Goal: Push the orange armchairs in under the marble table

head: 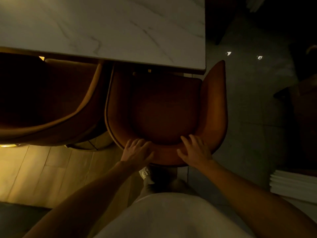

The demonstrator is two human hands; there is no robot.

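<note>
Pretty dim shot looking straight down, so the marble surface (103, 26) fills most of the top, white with grey veins, and its near corner sits at the upper right. Under its near edge are two orange armchairs side by side. The right chair (164, 107) is only partly tucked in: the front of the seat is under the surface, the rest of the seat and the curved back stick out toward the person, and its right arm pokes up past the corner. The left chair (56, 103) is darker and cut off by the frame edge, just beside the right one, its front also under the surface edge. Floor (34, 169) is pale boards lit warm on the left, dark grey on the right. Both hands are on top of the right chair's backrest, left hand (137, 152) and right hand (195, 152) a bit apart, fingers curled over the rim onto the inner side, gripping it. One light shoe (145, 174) shows just behind the chair
</note>
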